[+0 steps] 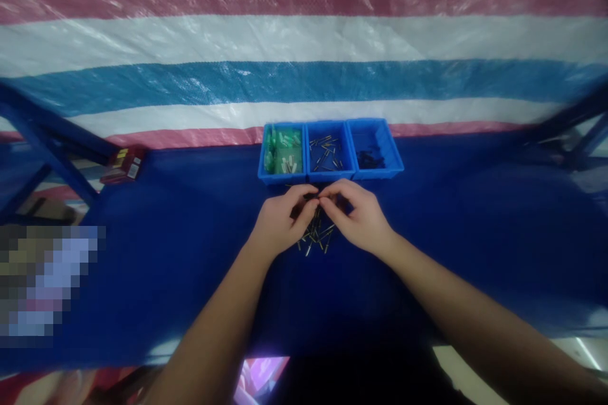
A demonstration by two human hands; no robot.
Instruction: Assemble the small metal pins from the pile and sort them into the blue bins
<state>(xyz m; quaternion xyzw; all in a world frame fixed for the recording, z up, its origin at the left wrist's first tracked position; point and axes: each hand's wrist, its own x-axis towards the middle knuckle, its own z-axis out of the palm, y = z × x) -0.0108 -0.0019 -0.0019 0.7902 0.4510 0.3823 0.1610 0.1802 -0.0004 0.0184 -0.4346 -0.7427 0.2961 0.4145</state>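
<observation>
Both hands meet fingertip to fingertip over the blue cloth-covered bench [190, 253], near its far edge. The left hand [279, 218] and right hand [360, 218] pinch one small dark metal pin [311, 195] between them, above a loose pile of similar pins [317, 235], likely kept within reach. Three blue plastic bins [330, 172] sit just behind, sorting parts.

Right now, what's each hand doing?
Left hand: pinched shut on a small dark part.
Right hand: pinched on the same part.
</observation>
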